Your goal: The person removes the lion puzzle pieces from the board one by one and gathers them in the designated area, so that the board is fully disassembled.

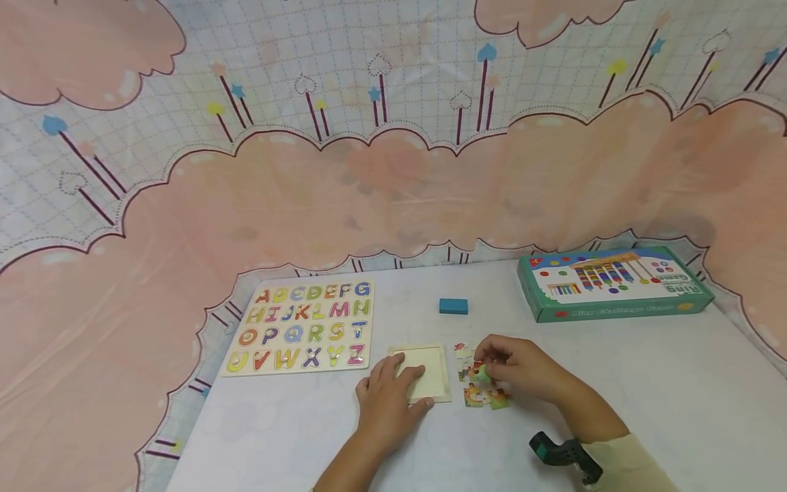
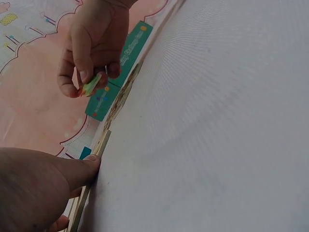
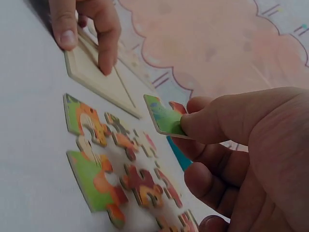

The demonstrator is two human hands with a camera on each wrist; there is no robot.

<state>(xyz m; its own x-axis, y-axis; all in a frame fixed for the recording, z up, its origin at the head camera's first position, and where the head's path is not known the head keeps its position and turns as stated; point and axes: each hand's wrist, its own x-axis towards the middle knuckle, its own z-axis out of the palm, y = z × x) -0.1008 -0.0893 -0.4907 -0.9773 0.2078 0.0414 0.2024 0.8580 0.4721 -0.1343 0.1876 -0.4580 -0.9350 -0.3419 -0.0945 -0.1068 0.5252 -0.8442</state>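
Note:
My right hand (image 1: 522,365) pinches a green jigsaw piece with a bit of red (image 3: 166,118) between thumb and fingers. The piece is held just above several loose jigsaw pieces (image 1: 475,396), which show green, orange and red parts of a picture and lie to the right of a tray. That shallow wooden puzzle tray (image 1: 438,372) has a bare inside and a raised rim. My left hand (image 1: 386,403) rests on its left side with fingers spread, the thumb at the near rim, as the left wrist view also shows at the tray's edge (image 2: 89,198).
An alphabet board (image 1: 301,328) with coloured letters lies at the left. A small blue block (image 1: 453,306) sits behind the tray, and a green game box (image 1: 621,311) stands at the back right. Patterned cloth hangs behind the white table (image 1: 277,437).

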